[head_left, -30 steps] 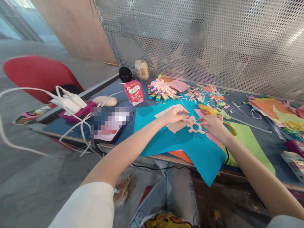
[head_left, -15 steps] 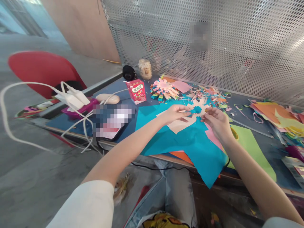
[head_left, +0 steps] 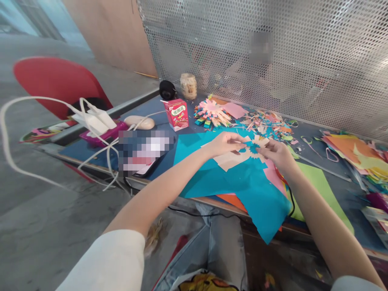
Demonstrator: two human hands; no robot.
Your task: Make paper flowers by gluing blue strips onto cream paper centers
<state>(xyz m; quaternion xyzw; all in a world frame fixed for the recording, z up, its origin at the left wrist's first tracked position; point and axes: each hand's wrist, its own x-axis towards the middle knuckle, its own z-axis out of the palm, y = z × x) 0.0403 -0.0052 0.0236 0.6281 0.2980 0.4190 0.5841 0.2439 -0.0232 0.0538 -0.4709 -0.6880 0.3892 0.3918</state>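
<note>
Both my hands pinch a pale beige paper cut-out [head_left: 257, 141] shaped like a flower with a hole in its middle. My left hand [head_left: 226, 143] grips its left side, and my right hand [head_left: 274, 151] grips its right side. The cut-out is held just above a large teal paper sheet [head_left: 242, 182] spread across the table's near edge. A beige paper scrap [head_left: 228, 159] lies under my hands on the teal sheet.
A red drink carton [head_left: 178, 114], a layered paper flower [head_left: 212, 113] and several colourful scraps [head_left: 266, 121] lie farther back. A phone [head_left: 142, 151], white cables [head_left: 93, 121] and a beige mouse [head_left: 139, 121] sit left. Stacked coloured sheets [head_left: 351, 145] lie right. A perforated metal screen [head_left: 273, 48] backs the table.
The cut-out rose off the teal sheet and tilted up between both hands, moving slightly away from me. The view shifted a little to the right.
</note>
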